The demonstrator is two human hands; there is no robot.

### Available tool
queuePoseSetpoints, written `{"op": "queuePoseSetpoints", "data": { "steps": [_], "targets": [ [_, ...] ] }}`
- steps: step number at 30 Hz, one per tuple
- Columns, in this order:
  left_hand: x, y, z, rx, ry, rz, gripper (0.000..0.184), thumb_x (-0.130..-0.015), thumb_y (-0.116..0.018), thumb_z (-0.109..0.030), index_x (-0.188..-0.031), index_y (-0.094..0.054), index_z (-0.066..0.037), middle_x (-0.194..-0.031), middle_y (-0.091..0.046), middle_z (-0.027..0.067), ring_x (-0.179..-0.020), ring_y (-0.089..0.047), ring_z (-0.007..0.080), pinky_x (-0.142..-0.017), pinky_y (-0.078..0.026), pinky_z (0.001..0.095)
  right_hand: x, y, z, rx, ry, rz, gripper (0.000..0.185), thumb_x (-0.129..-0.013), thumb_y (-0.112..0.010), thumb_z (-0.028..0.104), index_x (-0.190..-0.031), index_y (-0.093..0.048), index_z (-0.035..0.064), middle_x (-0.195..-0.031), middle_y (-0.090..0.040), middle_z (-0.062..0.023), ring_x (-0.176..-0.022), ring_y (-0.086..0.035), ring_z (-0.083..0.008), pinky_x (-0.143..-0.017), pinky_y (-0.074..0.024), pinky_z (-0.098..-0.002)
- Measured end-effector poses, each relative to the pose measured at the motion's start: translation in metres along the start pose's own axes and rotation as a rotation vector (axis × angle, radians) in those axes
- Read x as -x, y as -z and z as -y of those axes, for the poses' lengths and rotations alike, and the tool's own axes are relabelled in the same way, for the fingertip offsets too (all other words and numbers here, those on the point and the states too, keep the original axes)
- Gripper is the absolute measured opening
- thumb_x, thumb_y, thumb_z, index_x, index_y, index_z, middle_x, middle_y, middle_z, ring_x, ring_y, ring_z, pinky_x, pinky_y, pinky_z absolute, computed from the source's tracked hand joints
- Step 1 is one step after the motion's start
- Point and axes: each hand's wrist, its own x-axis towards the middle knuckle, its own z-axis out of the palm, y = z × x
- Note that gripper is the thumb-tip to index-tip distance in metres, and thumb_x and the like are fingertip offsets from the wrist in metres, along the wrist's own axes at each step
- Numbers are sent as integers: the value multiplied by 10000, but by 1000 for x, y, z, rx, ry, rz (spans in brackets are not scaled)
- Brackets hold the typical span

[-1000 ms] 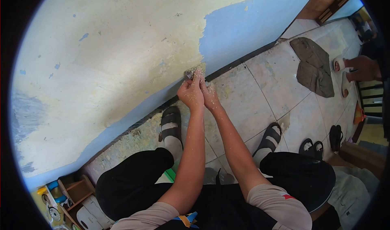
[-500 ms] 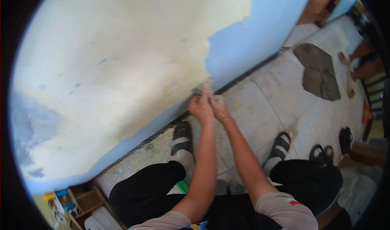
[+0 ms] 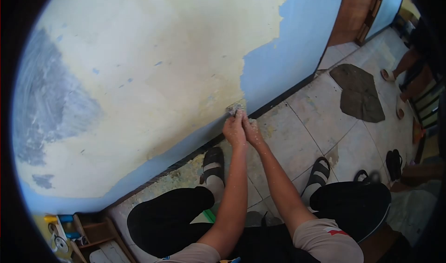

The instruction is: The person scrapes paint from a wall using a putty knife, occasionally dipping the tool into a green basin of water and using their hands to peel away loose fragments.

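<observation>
Since the earlier frame the view has swung, so the rough grey patch (image 3: pixel 51 96) toward ten o'clock shows more fully, while both hands sit lower in view, close to the same corner of paint. The left hand (image 3: pixel 235 130) pinches a small, flat, flake-crusted metal scraper (image 3: pixel 234 108), its blade at the cream-and-blue wall (image 3: pixel 139 77). The right hand (image 3: pixel 252 131) is pressed alongside; I cannot tell whether its grip also closes on the tool.

Toward eleven o'clock, a broad area is already down to cream, with only small blue specks. Smooth light-blue paint (image 3: pixel 297 45) remains toward one o'clock, and a blue strip runs low toward eight o'clock; by area, the visible wall looks mostly bared. Pale flakes (image 3: pixel 179 177) litter the tiled floor (image 3: pixel 288 128) near the wall's foot, toward seven o'clock.
</observation>
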Motion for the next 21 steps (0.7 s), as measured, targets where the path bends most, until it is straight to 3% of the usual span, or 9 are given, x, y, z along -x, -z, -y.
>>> {"op": "queuePoseSetpoints", "data": {
  "steps": [5,6,7,8,11,13,15,17,21],
  "targets": [
    [24,2,-4,-200,-203,-166,474,-856,-784,-278,-1185,-586,-1,-1031,-618,98,-957,-597,197,-839,-494,328,3,13,-7,-264,-71,49,642,-987,-479,608,-720,-649,49,-608,-560,-17,-528,-495,-109,-482,-377,-298],
    [38,-2,-11,-385,-240,-319,576,-842,-790,-276,-1274,-528,2,-1134,-590,124,-1045,-578,224,-879,-484,359,1,21,-18,-76,-127,10,660,-994,-405,633,-942,-660,26,-765,-628,-90,-707,-579,-188,-650,-440,-346],
    [57,-12,-37,-288,-246,-182,624,-827,-798,-276,-1311,-502,-16,-1188,-561,140,-1091,-552,237,-909,-469,387,3,32,-26,119,-180,-23,755,-1001,-331,658,-1163,-671,3,-922,-697,-164,-886,-662,-268,-818,-502,-394],
    [77,-22,-70,-195,-252,-57,674,-811,-805,-276,-1347,-475,-35,-1243,-531,157,-1137,-525,249,-939,-454,415,4,33,-35,168,-202,24,755,-1001,-331,658,-1163,-671,3,-922,-697,-164,-886,-662,-268,-818,-502,-394],
    [135,-28,-184,-129,-337,592,521,-794,-752,-324,-1196,-594,-33,-1044,-620,151,-856,-643,239,-784,-528,384,14,31,-50,196,-297,117,725,-971,-350,696,-1058,-632,34,-827,-625,-119,-772,-602,-232,-713,-453,-368],
    [160,4,-259,-465,-445,1003,460,-785,-723,-391,-1053,-677,-19,-873,-661,142,-778,-658,273,-748,-538,391,22,28,-57,168,-354,172,711,-951,-363,721,-988,-606,55,-763,-578,-88,-696,-563,-209,-643,-420,-351],
    [201,57,-318,-987,-652,911,453,-814,-686,-451,-967,-717,-25,-786,-666,137,-806,-666,312,-764,-541,402,32,24,-61,124,-386,227,702,-931,-376,747,-919,-580,75,-700,-530,-58,-620,-523,-185,-573,-387,-334],
    [230,131,-344,-995,-1021,708,435,-814,-724,-428,-1033,-720,-52,-881,-699,134,-871,-676,325,-795,-543,409,38,20,-66,77,-416,236,699,-910,-388,772,-849,-553,96,-637,-483,-27,-544,-483,-162,-503,-355,-317],
    [273,253,-399,-796,-720,541,528,-687,-840,-296,-1070,-683,32,-1056,-706,173,-954,-691,246,-851,-532,366,43,8,-67,-21,-428,127,705,-880,-407,810,-745,-514,127,-542,-412,18,-430,-423,-126,-397,-305,-291]
  ]
}}
